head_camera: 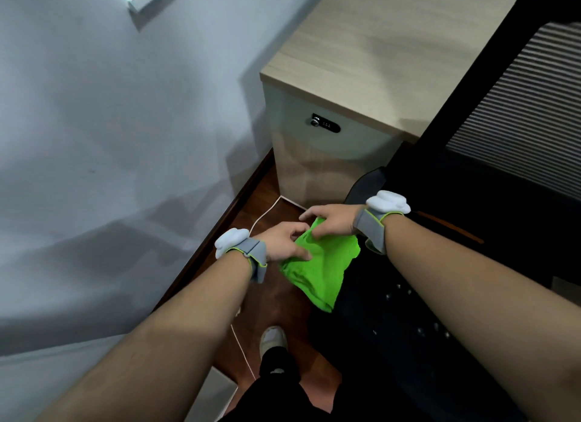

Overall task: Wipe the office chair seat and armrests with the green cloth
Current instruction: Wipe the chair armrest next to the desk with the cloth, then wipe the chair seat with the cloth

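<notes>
Hands work close together at lower centre. The left hand (279,241) and right hand (334,220) each pinch the crumpled green cloth (317,274), held at the left edge of the black office chair seat (393,327) — contact with it unclear. Mesh backrest (518,107) fills the upper right; a cabinet (330,157) stands above the hands.

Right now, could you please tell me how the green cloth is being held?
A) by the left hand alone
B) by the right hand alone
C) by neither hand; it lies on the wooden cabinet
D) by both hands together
D: the left hand and the right hand both pinch the upper part of the green cloth.
</notes>
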`<state>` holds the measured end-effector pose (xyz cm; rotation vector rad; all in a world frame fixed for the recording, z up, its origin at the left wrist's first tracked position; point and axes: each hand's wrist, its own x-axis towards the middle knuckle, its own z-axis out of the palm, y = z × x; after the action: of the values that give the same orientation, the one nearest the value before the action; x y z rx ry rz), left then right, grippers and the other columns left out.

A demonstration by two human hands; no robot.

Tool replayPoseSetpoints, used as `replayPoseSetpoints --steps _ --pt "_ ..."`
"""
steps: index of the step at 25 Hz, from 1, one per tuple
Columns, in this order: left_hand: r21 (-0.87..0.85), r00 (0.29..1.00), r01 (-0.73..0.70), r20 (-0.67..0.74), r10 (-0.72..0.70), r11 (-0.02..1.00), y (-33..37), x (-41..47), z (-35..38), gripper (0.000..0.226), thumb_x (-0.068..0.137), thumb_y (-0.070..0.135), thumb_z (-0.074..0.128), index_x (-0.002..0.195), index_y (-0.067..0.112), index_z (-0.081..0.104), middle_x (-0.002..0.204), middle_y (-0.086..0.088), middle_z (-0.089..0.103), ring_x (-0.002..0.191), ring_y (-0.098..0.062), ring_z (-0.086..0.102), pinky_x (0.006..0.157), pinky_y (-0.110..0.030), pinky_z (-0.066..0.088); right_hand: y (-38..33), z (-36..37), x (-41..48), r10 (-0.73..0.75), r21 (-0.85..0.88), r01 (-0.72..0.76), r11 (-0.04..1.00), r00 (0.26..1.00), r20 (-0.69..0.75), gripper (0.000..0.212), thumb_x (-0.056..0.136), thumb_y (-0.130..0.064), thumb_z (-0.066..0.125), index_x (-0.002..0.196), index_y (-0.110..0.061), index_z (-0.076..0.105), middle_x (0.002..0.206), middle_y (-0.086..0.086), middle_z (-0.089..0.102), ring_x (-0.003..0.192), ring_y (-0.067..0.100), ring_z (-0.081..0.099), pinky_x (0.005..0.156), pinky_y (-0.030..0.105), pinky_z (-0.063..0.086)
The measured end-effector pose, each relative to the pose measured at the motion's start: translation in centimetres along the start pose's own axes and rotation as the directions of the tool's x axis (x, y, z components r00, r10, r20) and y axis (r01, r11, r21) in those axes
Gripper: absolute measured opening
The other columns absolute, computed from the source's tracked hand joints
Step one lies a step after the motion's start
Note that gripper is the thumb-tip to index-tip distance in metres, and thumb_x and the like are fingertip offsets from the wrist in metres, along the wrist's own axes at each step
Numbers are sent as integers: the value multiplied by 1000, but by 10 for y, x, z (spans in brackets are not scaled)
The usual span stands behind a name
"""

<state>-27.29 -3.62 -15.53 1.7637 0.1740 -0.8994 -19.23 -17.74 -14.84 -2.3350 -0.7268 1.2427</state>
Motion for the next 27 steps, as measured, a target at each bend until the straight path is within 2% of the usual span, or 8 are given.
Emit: replayPoseSetpoints --steps 1,6,9,11,13,18,23,27 --pt "60 1000 -20 -16 21 998 6 -4 -6 29 78 -12 64 89 14 56 79 -2 59 67 -3 57 71 -22 47 -2 -5 -5 -3 30 3 1000 1000 8 49 84 -14 62 131 -14 50 126 11 58 98 12 51 71 9 41" --pt "292 994 -13 -101 45 956 26 -7 -26 26 77 9 74 101 1 68 88 -11 65 81 -17 59 80 -34 50 5 -22 -31 24 339 45 940 980 -197 35 73 -1 74 107 -6 67 93 11 66 80 17 60 87 37 51" --pt "400 988 -44 -118 99 915 47 -3 -32 25 79 20 74 93 0 70 83 -14 67 75 -16 57 72 -31 49 14 -28 -53 92 427 74 901 931 -354 30 70 3 76 98 0 68 84 10 65 68 13 57 81 37 51" --pt "439 975 -94 -143 173 894 63 1 -34 25 81 22 73 88 -1 67 77 -13 61 72 -17 52 67 -29 41 21 -35 -69 143 468 87 880 890 -433 20 69 4 75 83 -7 67 81 9 64 67 15 56 80 38 50" --pt "440 959 -146 -159 236 886 81 5 -32 24 82 17 71 89 -4 64 78 -11 60 72 -16 50 70 -28 38 28 -42 -86 195 508 93 856 852 -486 27 70 7 74 71 -16 61 76 9 62 65 15 56 78 38 50" --pt "553 934 -239 -94 345 798 128 16 11 18 80 11 71 97 6 68 97 -16 72 88 -21 64 90 -34 48 63 -46 -150 307 524 56 850 756 -578 21 71 6 72 89 -5 69 71 1 61 63 10 54 71 28 46" --pt "639 903 -229 -143 405 734 138 36 92 16 78 25 74 89 14 74 88 -5 72 78 -10 59 69 -20 40 122 -14 -204 456 545 -85 834 661 -595 21 73 -7 75 93 -9 73 78 4 64 75 14 56 76 30 47" --pt "717 939 -210 -41 341 665 126 56 149 19 78 29 74 89 15 74 91 -5 72 88 -17 63 77 -24 45 169 26 -227 551 598 -175 782 643 -533 14 75 -12 74 89 -14 74 78 0 66 74 14 59 70 26 48"
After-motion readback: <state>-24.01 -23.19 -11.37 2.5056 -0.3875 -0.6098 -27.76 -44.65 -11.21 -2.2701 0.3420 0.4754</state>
